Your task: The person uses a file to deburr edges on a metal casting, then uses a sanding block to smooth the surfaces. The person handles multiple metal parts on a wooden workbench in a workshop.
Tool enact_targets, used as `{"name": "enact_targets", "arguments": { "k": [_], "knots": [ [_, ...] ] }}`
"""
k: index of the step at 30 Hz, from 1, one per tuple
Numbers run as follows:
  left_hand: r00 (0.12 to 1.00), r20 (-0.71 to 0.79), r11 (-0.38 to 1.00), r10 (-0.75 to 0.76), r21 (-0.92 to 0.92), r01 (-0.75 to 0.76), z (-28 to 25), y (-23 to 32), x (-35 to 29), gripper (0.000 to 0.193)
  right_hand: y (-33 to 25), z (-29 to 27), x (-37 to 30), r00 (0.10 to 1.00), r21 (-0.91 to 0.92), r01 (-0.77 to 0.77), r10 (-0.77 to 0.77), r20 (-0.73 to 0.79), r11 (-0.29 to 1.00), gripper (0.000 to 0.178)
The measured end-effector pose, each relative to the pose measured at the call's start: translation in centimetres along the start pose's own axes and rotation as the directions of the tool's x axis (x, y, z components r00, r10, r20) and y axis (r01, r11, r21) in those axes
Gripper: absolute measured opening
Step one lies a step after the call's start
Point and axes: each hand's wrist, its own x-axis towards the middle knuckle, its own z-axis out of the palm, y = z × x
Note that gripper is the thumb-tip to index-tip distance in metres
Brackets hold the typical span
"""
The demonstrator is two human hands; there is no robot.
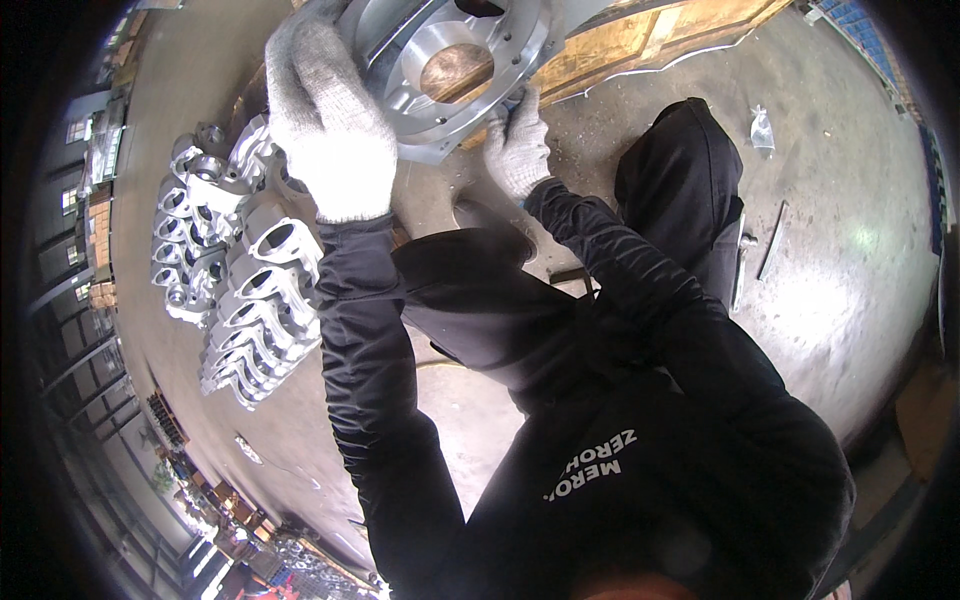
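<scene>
A large silvery metal housing (412, 60) with a round central bore and bolt holes is tilted up at the top of the head view, its upper part cut off. My left hand (330, 125), in a pale knit glove, grips its left side; the fingertips reach the frame's top edge. At the lower right rim, my right hand (518, 148), gloved the same way, has its fingers curled round the edge. Wood shows through the bore, behind the housing.
Rows of similar silvery castings (265, 310) stand on the concrete floor at left. A wooden crate (640, 40) lies beyond the housing. On the right floor are a thin metal bar (773, 240), a wrench-like tool (742, 262) and a small clear plastic bag (762, 130).
</scene>
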Motion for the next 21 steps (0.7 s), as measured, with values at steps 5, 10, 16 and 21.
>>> {"name": "enact_targets", "arguments": {
  "k": [5, 10, 16, 21],
  "knots": [
    [1.000, 0.016, 0.994, 0.026, 0.102, -0.027, 0.0, -0.3, -0.2, 0.037, 0.0, 0.1, -0.2, 1.000, -0.071, -0.008, 0.007, -0.010, 0.997, 0.045],
    [0.994, 0.025, 0.981, 0.108, 0.159, -0.110, -0.1, 0.0, 0.0, 0.045, -0.1, 0.1, -0.4, 0.997, -0.139, -0.072, 0.070, -0.018, 0.988, 0.046],
    [0.996, 0.038, 0.978, 0.085, 0.190, -0.090, -0.2, 0.5, 0.2, 0.048, -0.4, 1.0, -1.9, 0.998, -0.047, -0.047, 0.049, 0.041, 0.998, 0.046],
    [0.998, 0.013, 0.992, 0.063, 0.113, -0.064, -0.1, 0.0, 0.2, 0.042, -1.8, 0.6, -2.3, 0.992, 0.034, -0.089, 0.086, 0.090, 0.995, 0.044]
  ]
}}
